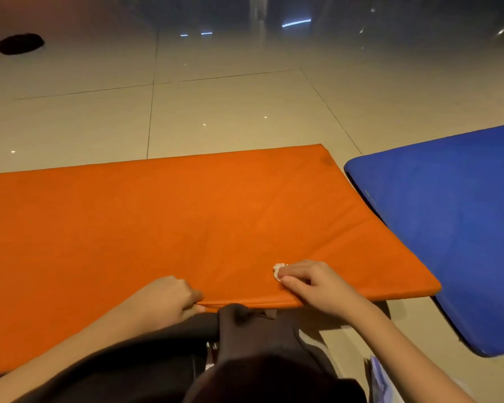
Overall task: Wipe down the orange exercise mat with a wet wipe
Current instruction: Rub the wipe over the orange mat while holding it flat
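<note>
The orange mat (186,222) lies flat on the tiled floor (230,106) straight in front of me. It runs off the left side of the view and ends in a corner at the right. Its near edge sits right against my knees, which are covered in dark cloth (245,324).

My left hand (169,295) is at that near edge, a little left of the middle. Its fingers are curled over the top of the mat and the thumb is tucked under the edge, so it grips the mat there.

My right hand (312,283) rests on top of the mat, to the right of my left hand and just inside the same near edge. Its fingers are bent, and they pinch a small crumpled white wipe (279,270) against the orange surface. Only a little of the wipe shows, past my fingertips on the left side of the hand. The two hands are apart, with a stretch of the mat's edge between them.

A blue mat (448,228) lies just beside the orange one on the right, at an angle to it. Far off at the upper left a dark lump (19,43) sits on the floor; I cannot tell what it is.
</note>
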A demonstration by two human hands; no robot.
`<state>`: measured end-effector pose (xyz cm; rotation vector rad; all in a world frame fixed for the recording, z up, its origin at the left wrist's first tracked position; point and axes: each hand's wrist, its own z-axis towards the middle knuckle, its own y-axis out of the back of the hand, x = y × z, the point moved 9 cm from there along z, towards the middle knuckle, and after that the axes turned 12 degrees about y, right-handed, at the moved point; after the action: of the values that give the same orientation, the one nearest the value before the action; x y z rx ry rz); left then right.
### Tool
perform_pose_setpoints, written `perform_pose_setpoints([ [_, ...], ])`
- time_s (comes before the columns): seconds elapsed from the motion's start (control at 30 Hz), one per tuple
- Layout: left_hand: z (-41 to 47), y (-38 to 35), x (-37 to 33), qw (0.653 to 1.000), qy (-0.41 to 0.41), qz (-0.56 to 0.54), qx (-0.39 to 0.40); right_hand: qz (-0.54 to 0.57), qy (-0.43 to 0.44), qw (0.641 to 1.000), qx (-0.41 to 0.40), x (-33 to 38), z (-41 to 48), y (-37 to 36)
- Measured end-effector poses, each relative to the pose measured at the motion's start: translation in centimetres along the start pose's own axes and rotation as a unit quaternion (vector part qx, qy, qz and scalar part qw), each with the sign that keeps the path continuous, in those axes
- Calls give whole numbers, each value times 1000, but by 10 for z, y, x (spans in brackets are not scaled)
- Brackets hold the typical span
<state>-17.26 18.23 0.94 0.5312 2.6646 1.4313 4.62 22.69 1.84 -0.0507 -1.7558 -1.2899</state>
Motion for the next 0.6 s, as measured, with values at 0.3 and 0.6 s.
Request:
perform_pose_setpoints([
  [0.3,48,-7,8,998,5,-42,46,-50,-46,997,47,-39,5,-46],
  [0.6,108,-34,-52,975,-37,-186,120,-49,-45,998,17,-37,0,-59],
])
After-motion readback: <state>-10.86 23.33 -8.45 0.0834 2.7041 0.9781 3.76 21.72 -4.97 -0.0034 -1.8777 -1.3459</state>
